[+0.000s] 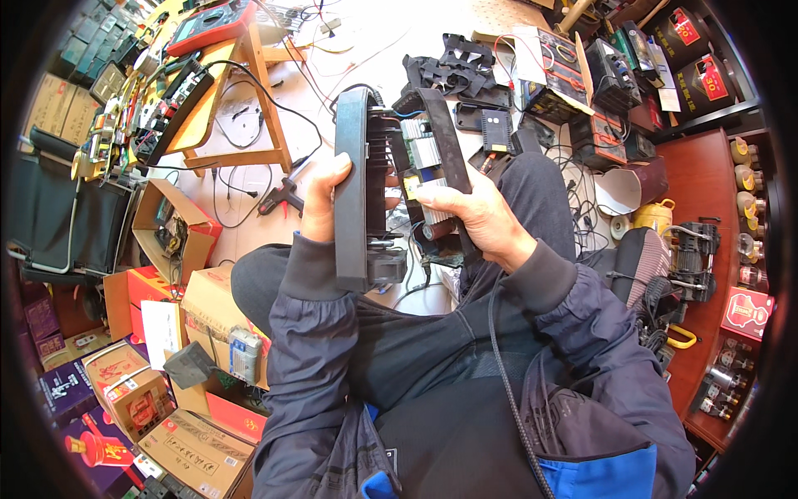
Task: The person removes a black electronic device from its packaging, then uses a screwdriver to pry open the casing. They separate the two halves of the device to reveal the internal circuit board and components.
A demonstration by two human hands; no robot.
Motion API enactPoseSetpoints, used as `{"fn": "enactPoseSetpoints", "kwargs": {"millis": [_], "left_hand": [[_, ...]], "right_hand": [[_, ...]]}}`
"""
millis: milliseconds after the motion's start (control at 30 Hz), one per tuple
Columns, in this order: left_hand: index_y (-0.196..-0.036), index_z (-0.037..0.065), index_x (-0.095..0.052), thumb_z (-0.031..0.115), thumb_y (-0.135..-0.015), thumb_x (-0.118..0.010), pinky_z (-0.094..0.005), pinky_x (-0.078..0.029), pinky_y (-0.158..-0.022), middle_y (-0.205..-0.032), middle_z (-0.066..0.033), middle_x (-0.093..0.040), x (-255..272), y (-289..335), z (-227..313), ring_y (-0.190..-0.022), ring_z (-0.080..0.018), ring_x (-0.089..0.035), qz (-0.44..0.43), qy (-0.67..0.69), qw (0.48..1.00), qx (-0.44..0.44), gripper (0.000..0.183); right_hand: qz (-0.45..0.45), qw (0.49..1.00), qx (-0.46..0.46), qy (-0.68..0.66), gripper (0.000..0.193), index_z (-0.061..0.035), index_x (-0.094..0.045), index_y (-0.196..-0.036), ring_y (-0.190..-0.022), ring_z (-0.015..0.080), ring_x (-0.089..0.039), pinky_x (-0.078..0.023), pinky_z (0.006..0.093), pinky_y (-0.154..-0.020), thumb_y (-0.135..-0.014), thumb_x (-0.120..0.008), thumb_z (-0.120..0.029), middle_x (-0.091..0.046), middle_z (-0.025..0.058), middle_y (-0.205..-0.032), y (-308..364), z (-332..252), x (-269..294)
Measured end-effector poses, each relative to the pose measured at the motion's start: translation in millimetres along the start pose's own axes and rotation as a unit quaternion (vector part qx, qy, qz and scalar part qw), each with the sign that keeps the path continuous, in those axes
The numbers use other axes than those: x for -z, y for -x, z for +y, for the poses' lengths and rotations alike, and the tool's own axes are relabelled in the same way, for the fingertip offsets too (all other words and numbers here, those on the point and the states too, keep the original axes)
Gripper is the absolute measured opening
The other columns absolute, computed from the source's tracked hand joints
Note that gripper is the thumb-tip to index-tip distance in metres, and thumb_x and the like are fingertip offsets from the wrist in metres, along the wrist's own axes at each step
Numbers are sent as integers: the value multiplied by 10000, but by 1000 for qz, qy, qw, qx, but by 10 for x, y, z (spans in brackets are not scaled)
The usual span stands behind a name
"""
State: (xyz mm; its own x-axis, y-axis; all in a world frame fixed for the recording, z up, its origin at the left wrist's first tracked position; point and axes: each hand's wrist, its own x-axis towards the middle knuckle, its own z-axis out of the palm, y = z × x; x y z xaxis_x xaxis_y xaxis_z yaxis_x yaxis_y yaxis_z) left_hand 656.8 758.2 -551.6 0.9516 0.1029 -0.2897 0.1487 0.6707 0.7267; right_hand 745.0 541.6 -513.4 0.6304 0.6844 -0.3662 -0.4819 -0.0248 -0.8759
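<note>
I hold an opened black electronic unit over my lap, its housing split so that silver heat sinks, a circuit board and wires show inside. My left hand grips the long black finned side panel from the left. My right hand grasps the other curved black cover and the silver inner parts on the right. Both sleeves are dark blue and my knees in dark trousers lie under the unit.
A wooden stool with a red multimeter stands at the upper left. Black casings and chargers lie on the floor ahead. Cardboard boxes crowd the lower left. A red-brown cabinet with small bottles is at right.
</note>
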Motion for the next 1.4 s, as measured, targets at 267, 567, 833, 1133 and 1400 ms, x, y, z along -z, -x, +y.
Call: {"fn": "enactPoseSetpoints", "kwargs": {"millis": [267, 567, 833, 1133, 1400], "left_hand": [[-1472, 1, -551, 567, -928, -611, -490, -592, -1023, -1313, -195, -678, -8, -50, -39, -1223, -336, -676, 35, 4, 999, 6, 787], [-1446, -41, -543, 507, -922, -677, -586, -566, -1057, -1323, -233, -639, 14, 86, 47, -1279, -438, -631, -38, -29, 999, -15, 770], [-1450, -8, -452, 363, -926, -690, -488, -631, -914, -1200, -211, -682, 67, -69, 11, -1073, -352, -726, 25, -112, 991, -70, 685], [-1458, 78, -476, 264, -913, -680, -406, -593, -834, -1192, -91, -665, 55, -108, 55, -1085, -213, -662, 47, -132, 986, -93, 610], [-1375, 48, -576, 322, -884, -682, -391, -602, -801, -1105, -92, -675, 138, -197, 42, -983, -229, -698, 30, -130, 987, -94, 572]], "right_hand": [[17, 998, 42, 39, 498, -6, -610, -1306, -862, 72, -679, -555, 235, -695, -914, -835, -214, -745, 42, -1062, 0, 55, -24], [-41, 995, 22, 93, 563, -25, -588, -1392, -899, 73, -646, -538, 250, -780, -893, -830, -123, -698, 8, -1080, 43, -67, 184], [-44, 989, 63, 128, 696, 20, -588, -1443, -889, 97, -655, -566, 285, -822, -842, -884, -168, -730, 35, -1080, 133, 38, 153], [-57, 991, 33, 117, 658, -11, -556, -1468, -750, 49, -614, -517, 236, -652, -888, -850, -117, -704, 2, -943, 197, 11, 101], [-44, 994, -5, 101, 307, 17, -734, -1072, -688, 80, -651, -556, 255, -583, -881, -848, -196, -714, 31, -873, 187, 30, 188]]}}
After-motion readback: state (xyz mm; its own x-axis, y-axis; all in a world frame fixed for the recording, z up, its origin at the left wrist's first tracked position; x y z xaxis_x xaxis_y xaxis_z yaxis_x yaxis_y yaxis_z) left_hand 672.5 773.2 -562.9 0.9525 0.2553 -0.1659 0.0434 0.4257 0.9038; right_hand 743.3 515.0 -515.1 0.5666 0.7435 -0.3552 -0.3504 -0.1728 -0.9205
